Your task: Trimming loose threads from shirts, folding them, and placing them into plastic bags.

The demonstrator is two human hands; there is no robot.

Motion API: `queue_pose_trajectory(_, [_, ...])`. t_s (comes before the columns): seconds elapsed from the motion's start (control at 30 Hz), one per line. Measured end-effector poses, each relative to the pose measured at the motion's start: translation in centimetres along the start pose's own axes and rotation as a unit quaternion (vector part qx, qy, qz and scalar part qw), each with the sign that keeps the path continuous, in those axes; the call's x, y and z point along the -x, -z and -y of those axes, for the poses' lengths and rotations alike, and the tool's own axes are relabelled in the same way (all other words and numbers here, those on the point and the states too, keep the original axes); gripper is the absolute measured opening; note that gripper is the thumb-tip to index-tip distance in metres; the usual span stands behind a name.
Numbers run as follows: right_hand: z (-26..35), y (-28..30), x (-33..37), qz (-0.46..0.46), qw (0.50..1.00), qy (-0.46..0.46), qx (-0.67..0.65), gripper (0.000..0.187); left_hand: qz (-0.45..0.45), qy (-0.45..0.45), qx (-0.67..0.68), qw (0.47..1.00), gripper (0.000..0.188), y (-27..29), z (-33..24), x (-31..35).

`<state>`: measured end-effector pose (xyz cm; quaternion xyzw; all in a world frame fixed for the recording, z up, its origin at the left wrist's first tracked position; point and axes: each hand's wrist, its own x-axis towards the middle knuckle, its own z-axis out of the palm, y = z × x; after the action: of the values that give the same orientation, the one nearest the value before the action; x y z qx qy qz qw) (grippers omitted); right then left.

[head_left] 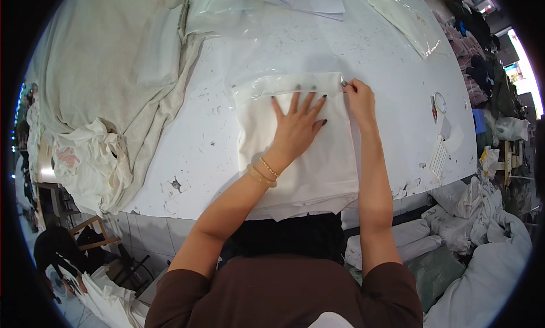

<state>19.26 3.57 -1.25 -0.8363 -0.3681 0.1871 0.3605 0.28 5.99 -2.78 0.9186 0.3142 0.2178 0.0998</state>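
Note:
A folded white garment (pixel 306 163) lies on the table in front of me, its near end hanging slightly over the edge. Clear plastic (pixel 261 85), apparently a bag, glints along its far end; how far it reaches over the cloth I cannot tell. My left hand (pixel 298 123) rests flat on the garment, fingers spread, the fingertips close to the plastic. At the far right corner my right hand (pixel 359 98) pinches the edge of the plastic between thumb and fingers.
Beige fabric (pixel 108 55) covers the table's left side, with a crumpled white garment (pixel 91 163) at the corner. White papers (pixel 301 0) and a bagged garment (pixel 406 21) lie far off. A tape roll (pixel 440 102) sits right. Wrapped bundles (pixel 392 243) are below the table.

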Motion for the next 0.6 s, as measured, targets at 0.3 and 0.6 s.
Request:
queue_pose_trajectory(0.3, [-2.7, -0.1, 3.9, -0.111, 0.988, 0.063, 0.089, 0.012, -0.001, 0.033, -0.033, 0.999, 0.055, -0.6, -0.8, -0.5])
queue_pose_trajectory(0.6, [-2.0, 4.4, 16.6, 0.092, 0.987, 0.040, -0.129, 0.042, -0.026, 0.378, 0.261, 0.888, 0.048, 9.8, 4.4, 11.4])
